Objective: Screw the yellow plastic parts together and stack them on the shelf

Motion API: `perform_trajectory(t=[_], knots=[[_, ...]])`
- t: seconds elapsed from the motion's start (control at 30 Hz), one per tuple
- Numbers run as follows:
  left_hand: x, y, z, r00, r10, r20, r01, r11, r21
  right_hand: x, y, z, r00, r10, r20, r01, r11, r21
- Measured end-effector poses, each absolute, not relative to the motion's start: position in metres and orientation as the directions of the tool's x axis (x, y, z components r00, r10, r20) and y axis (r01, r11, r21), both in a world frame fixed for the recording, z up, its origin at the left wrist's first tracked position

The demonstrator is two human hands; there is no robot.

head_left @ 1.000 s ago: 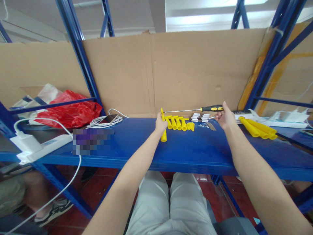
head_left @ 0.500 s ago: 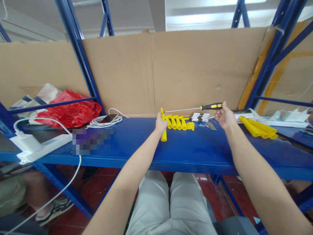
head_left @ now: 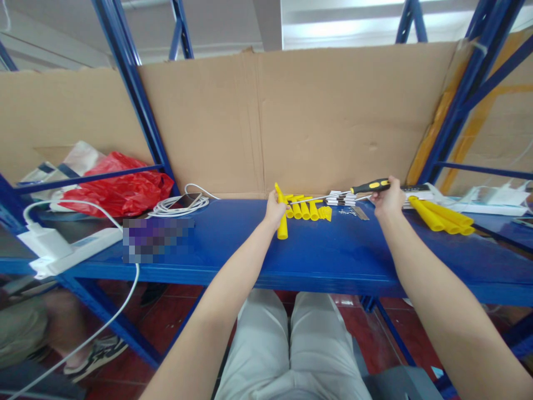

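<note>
My left hand (head_left: pixel 275 209) is closed around a yellow plastic handle (head_left: pixel 282 225), a hollow tube held tilted above the blue shelf. My right hand (head_left: pixel 389 200) grips a screwdriver (head_left: pixel 370 186) by its black and yellow grip. Its long metal shaft points left, with the tip close to the yellow handle near my left fingers; whether they touch I cannot tell. A second thin metal shaft (head_left: pixel 365 198) shows beside my right fingers. Just right of my left hand lie several similar yellow handles (head_left: pixel 305 210) in a row, then small yellow pieces (head_left: pixel 325 213).
Behind the row sit stacked white packets (head_left: pixel 340 198), tiny screws (head_left: pixel 345 211) and flat metal blades (head_left: pixel 360 213). Larger yellow tubes (head_left: pixel 445 218) lie at right. A coiled white cable (head_left: pixel 179 206), red plastic bag (head_left: pixel 119 186) and power strip (head_left: pixel 79 253) occupy the left. Cardboard (head_left: pixel 308 122) stands behind.
My right hand has moved right and slightly down with the screwdriver, whose shaft now slants more down to the left. The yellow handle in my left hand has tilted slightly.
</note>
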State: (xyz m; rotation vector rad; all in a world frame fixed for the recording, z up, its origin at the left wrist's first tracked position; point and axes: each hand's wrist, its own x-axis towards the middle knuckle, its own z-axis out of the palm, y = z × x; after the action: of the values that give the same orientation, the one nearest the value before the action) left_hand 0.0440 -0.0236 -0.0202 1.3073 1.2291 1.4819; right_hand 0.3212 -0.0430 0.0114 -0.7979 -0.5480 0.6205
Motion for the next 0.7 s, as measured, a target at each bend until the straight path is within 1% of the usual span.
perform_trajectory(t=[0.1, 0.17, 0.3, 0.4, 0.57, 0.7], knots=[[0.041, -0.024, -0.019, -0.205, 0.962, 0.179, 0.024, -0.178, 0.984, 0.315, -0.046, 0.013, 0.731, 0.661, 0.168, -0.305, 0.537, -0.787], [0.040, -0.024, -0.019, -0.231, 0.959, 0.167, 0.035, -0.163, 0.986, 0.310, -0.048, 0.013, 0.731, 0.664, 0.154, -0.313, 0.527, -0.790], [0.041, -0.025, -0.020, -0.238, 0.952, 0.191, 0.069, -0.180, 0.981, 0.304, -0.048, 0.011, 0.688, 0.704, 0.178, -0.314, 0.510, -0.801], [0.042, -0.025, -0.022, -0.216, 0.951, 0.220, 0.115, -0.199, 0.973, 0.300, -0.050, 0.011, 0.679, 0.710, 0.185, -0.296, 0.496, -0.817], [0.042, -0.020, -0.026, -0.199, 0.949, 0.243, 0.162, -0.213, 0.964, 0.295, -0.052, 0.010, 0.656, 0.733, 0.178, -0.240, 0.427, -0.871], [0.043, -0.013, -0.033, -0.169, 0.958, 0.231, 0.202, -0.196, 0.960, 0.299, -0.048, 0.003, 0.620, 0.764, 0.180, -0.120, 0.319, -0.940]])
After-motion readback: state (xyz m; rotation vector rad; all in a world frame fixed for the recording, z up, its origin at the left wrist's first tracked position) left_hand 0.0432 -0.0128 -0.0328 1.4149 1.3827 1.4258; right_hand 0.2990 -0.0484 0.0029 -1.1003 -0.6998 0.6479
